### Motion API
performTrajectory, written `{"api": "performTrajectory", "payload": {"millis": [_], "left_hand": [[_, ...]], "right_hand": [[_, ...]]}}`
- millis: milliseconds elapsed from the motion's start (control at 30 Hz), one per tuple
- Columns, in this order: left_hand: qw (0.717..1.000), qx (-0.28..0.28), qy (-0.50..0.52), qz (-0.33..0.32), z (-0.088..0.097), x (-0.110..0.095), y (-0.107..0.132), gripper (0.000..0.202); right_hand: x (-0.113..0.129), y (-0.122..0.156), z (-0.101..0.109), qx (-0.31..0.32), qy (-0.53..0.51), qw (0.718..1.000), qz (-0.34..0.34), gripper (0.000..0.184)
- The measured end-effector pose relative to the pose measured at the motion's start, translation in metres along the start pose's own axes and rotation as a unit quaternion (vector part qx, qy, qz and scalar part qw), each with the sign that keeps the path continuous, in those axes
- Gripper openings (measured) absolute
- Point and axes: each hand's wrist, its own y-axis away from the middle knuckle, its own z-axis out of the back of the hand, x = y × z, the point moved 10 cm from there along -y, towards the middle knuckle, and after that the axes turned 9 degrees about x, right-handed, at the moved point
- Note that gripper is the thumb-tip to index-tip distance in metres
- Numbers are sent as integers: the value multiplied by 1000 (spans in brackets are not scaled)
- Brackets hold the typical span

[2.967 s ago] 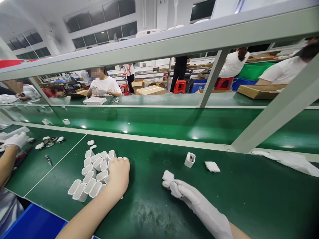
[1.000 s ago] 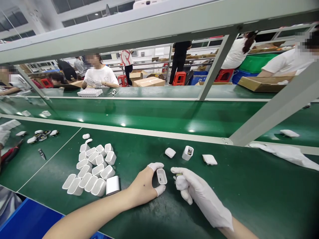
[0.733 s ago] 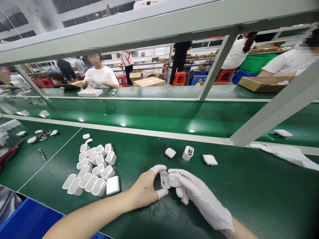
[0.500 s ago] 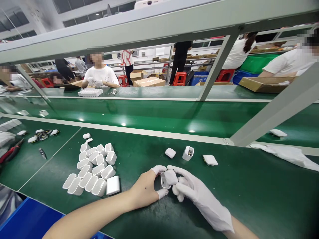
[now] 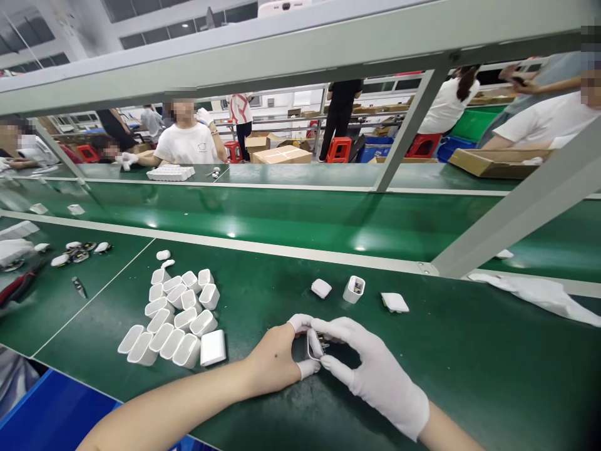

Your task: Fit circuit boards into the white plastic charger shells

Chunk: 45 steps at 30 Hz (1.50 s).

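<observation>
My left hand (image 5: pixel 277 363), bare but for white finger cots, pinches a small white plastic shell (image 5: pixel 312 344) on the green bench (image 5: pixel 469 369). My right hand (image 5: pixel 370 373), in a white glove, meets it there, thumb and forefinger closed on a small dark-and-metal insert (image 5: pixel 322 342) at the shell's open mouth. To the left lies a cluster of several empty white shells (image 5: pixel 173 319), with one closed white block (image 5: pixel 213 347) at its near edge. Beyond my hands sit a white cap (image 5: pixel 321 288), an upright shell with a part inside (image 5: pixel 354 289) and another white cap (image 5: pixel 394 302).
A white cloth (image 5: pixel 539 294) lies at the right. A grey slanted frame post (image 5: pixel 511 207) and overhead rail cross the view. Small parts (image 5: pixel 77 252) and a co-worker's tools lie at the far left. A blue bin (image 5: pixel 51 419) stands below the bench. Other people sit across the conveyor (image 5: pixel 300 219).
My left hand left the shell cluster, picked up one shell and brought it to the middle. My right hand set down a white cap and moved its insert to the shell's mouth.
</observation>
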Motion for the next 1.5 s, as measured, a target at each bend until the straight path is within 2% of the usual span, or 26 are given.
{"api": "performTrajectory", "payload": {"millis": [100, 200, 267, 367, 433, 567, 633, 800, 1033, 1167, 1367, 1500], "left_hand": [[1000, -3, -5, 3, 0, -1, 0, 44], [1000, -3, -7, 3, 0, 1, -1, 50], [1000, -1, -5, 5, -1, 3, 0, 52], [1000, 4, 1, 6, -2, 4, 1, 55], [1000, 5, -1, 11, -2, 5, 1, 58], [1000, 5, -8, 22, 0, 7, 2, 60], [1000, 7, -6, 23, 0, 7, 1, 60], [1000, 10, 4, 11, -1, 5, 1, 58], [1000, 11, 14, -9, -1, -2, 0, 52], [1000, 9, 4, 2, -1, 0, 1, 52], [1000, 18, 5, -3, -2, -2, 0, 49], [1000, 12, -11, 3, -2, -2, 0, 47]], "right_hand": [[13, -1, 1, -9, 50, 998, 43, 34], [20, 0, 0, -19, 56, 996, 72, 23], [15, 1, 1, -30, 24, 997, 60, 22], [-1, 5, 7, -74, -45, 996, 12, 42], [-8, 6, 8, -78, -68, 995, -8, 49], [-14, 6, 6, -62, -75, 994, -40, 34], [-13, 6, 8, -71, -65, 994, -43, 34], [2, 7, 8, -69, -10, 998, 7, 37], [13, 5, 6, -72, 35, 996, 40, 42], [20, 6, 5, -67, 58, 994, 69, 45], [18, 6, 3, -62, 72, 994, 63, 43], [23, 6, 0, -65, 87, 990, 94, 46]]}}
